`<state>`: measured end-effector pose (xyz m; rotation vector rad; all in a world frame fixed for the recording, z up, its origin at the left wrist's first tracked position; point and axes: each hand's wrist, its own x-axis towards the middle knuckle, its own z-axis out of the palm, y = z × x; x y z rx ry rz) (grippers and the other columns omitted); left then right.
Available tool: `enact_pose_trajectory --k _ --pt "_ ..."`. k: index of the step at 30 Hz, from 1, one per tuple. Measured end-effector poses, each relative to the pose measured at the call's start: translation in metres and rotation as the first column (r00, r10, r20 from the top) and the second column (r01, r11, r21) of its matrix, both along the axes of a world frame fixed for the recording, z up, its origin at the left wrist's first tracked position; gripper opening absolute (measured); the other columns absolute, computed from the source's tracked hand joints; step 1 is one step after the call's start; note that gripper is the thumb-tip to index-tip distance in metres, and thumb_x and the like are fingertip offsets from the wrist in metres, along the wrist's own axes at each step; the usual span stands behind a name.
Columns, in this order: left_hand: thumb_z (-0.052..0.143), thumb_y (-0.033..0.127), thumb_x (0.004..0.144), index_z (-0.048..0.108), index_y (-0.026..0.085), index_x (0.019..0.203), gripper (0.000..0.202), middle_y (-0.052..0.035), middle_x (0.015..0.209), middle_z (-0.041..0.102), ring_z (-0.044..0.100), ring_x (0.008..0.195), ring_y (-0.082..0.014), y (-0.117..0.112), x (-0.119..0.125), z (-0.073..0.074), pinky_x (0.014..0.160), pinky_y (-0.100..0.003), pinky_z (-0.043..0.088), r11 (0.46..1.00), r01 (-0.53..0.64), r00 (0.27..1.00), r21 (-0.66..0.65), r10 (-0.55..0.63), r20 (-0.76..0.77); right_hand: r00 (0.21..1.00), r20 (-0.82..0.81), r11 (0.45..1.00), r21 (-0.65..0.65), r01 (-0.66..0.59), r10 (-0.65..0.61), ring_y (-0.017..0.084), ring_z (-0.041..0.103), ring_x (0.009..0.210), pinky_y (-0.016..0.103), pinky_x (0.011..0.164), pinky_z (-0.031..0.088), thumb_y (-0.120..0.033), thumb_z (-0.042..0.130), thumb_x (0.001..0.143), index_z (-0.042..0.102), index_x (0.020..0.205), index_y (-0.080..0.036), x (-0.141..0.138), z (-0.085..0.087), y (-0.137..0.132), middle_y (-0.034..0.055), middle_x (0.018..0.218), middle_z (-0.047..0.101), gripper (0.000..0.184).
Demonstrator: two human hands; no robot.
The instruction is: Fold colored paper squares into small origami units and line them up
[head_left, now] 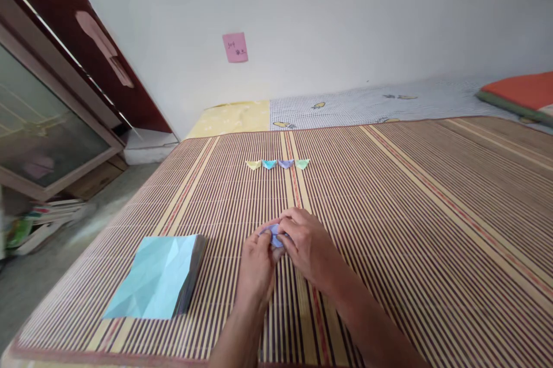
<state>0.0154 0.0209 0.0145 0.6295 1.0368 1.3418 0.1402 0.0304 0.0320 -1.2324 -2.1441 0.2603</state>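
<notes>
A small folded piece of blue-violet paper (277, 236) is held between both hands above the striped mat. My left hand (256, 258) pinches its left side with thumb and fingers. From the right, my right hand (305, 238) has its thumb and fingers closed on the same paper, covering part of it. Beyond the hands stands a row of small folded paper pieces: a yellow one (253, 164), a bright blue one (269, 164), a violet one (286, 164) and a pale green one (302, 164). Left of my hands lies a creased light blue sheet (151, 276) on a thick stack.
The striped mat (389, 230) covers the bed. Patterned cloth (345, 107) shows along the white wall, which bears a pink note (235, 48). An orange and green folded item (518, 94) lies at the far right. A glass-paned door (43, 120) stands at the left.
</notes>
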Motion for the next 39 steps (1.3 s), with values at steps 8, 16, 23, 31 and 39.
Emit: enact_pose_trajectory --k 8,16,23,31,39 --pt "0.066 0.022 0.081 0.072 0.013 0.103 0.025 -0.0102 0.093 0.076 0.072 0.091 -0.0221 0.003 -0.001 -0.001 0.078 -0.031 0.057 0.994 -0.108 0.994 -0.020 0.108 0.033 0.996 0.072 0.999 0.029 0.044 -0.046 0.022 0.060 0.082 0.034 0.072 0.049 -0.002 0.052 0.091 0.065 0.093 -0.017 -0.003 0.000 -0.004 0.0072 0.088 0.063 0.021" --pt "0.067 0.032 0.090 0.073 0.016 0.111 0.027 -0.0105 0.107 0.075 0.070 0.100 -0.0220 -0.006 0.004 0.001 0.084 -0.031 0.056 0.994 0.082 0.992 0.072 -0.074 -0.104 0.990 0.120 0.997 0.029 0.075 -0.077 0.025 0.059 0.085 0.038 0.075 0.048 -0.003 0.050 0.090 0.065 0.090 -0.014 -0.002 0.000 -0.002 0.0093 0.090 0.066 0.019" --pt "0.067 0.029 0.092 0.073 0.011 0.096 0.020 -0.0091 0.091 0.075 0.071 0.080 -0.0154 0.003 -0.003 0.005 0.073 -0.025 0.060 0.995 0.088 0.931 -0.055 -0.062 0.359 0.995 -0.101 1.000 -0.016 -0.026 0.024 0.024 0.061 0.100 0.040 0.091 0.049 0.003 0.048 0.083 0.066 0.105 -0.018 0.003 0.007 -0.003 0.0078 0.106 0.067 0.036" --pt "0.042 0.039 0.105 0.062 0.005 0.111 0.040 -0.0169 0.090 0.076 0.077 0.084 -0.0261 0.004 -0.006 0.017 0.086 -0.042 0.062 0.980 0.066 0.939 -0.187 0.002 0.345 0.974 -0.224 1.000 -0.017 -0.023 0.019 0.020 0.062 0.089 0.034 0.079 0.052 0.000 0.047 0.091 0.067 0.095 -0.017 0.019 0.011 0.003 0.0063 0.094 0.064 0.028" --pt "0.043 0.040 0.105 0.064 0.004 0.107 0.041 -0.0143 0.086 0.075 0.076 0.078 -0.0233 0.005 -0.008 0.014 0.083 -0.041 0.063 0.977 0.054 0.947 -0.205 0.015 0.320 0.982 -0.184 0.996 -0.075 -0.046 0.032 0.018 0.062 0.081 0.029 0.070 0.050 0.000 0.052 0.089 0.068 0.094 -0.017 0.017 0.012 0.001 0.0049 0.091 0.062 0.024"
